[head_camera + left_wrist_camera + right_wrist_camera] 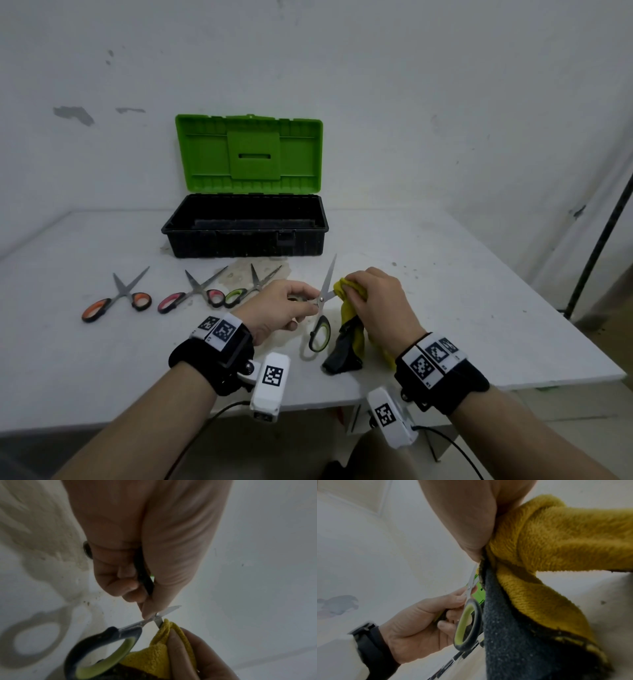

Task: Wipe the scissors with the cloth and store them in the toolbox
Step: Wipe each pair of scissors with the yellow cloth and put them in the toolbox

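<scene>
Head view: green-handled scissors (322, 308) are held above the surface (479, 308) in front of the toolbox (245, 226), blades spread. The left hand (277, 308) is curled around one handle and pinches near the pivot, presumably so that each blade is exposed singly. The right hand (376, 301) is closed on the yellow-and-grey cloth (346, 329), which is folded over one blade for wiping. The toolbox lid (249, 152) is propped open, ready for storage. Three further scissors (191, 294) are laid out alongside. No brand or legible writing is seen; only square coded markers (273, 375) on the wrist units.
</scene>
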